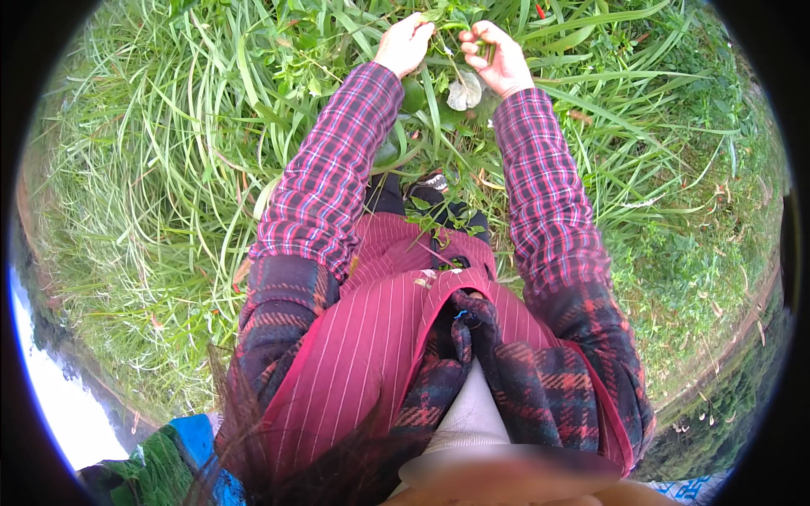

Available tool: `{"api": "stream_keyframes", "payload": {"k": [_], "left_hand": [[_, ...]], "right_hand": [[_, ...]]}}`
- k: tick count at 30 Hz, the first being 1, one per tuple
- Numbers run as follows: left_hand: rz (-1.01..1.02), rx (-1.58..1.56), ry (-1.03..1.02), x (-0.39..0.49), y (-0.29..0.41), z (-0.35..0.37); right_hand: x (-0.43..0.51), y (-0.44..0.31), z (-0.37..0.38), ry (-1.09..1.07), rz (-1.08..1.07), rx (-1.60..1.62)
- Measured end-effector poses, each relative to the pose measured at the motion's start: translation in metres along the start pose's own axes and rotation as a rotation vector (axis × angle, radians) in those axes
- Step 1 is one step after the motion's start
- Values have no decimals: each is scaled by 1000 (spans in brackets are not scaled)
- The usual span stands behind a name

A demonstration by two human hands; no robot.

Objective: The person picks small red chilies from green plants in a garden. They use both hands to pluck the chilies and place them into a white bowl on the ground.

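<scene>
My left hand (pixel 405 43) is at the top centre, its thumb and fingertips pinched on part of a green leafy plant. A short way to its right is my right hand (pixel 497 55), fingers curled around slim green pods that look like chili peppers (pixel 486 49). Another slender green pepper (pixel 454 26) lies between the two hands. Below them hangs a pale, withered leaf (pixel 464 92) on a thin stem. A small red pepper (pixel 540 11) shows among the leaves above my right hand.
Long grass (pixel 209 126) surrounds the plant on both sides. A maroon striped apron (pixel 361 316) hangs before me, with green leafy stems (pixel 443 221) near its lower edge. A patterned shoe (pixel 435 181) stands in the grass. Blue and green material (pixel 190 443) is at the lower left.
</scene>
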State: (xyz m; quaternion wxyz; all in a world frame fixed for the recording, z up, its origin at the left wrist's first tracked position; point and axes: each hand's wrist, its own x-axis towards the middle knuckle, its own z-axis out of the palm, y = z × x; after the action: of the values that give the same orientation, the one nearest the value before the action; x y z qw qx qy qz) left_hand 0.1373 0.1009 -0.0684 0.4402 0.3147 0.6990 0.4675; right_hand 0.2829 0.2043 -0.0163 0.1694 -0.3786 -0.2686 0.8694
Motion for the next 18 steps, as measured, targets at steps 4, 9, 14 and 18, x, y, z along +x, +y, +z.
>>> {"api": "stream_keyframes", "payload": {"k": [4, 9, 14, 18], "left_hand": [[2, -28, -37, -5, -6, 5], [-10, -43, -19, -8, -15, 5], [60, -60, -22, -19, -12, 8], [-1, 154, 6, -42, -6, 9]], "right_hand": [[-1, 14, 5, -3, -2, -317], [4, 27, 13, 33, -71, -366], [-2, 22, 13, -8, 104, -221], [-17, 4, 18, -233, 57, 3]]}}
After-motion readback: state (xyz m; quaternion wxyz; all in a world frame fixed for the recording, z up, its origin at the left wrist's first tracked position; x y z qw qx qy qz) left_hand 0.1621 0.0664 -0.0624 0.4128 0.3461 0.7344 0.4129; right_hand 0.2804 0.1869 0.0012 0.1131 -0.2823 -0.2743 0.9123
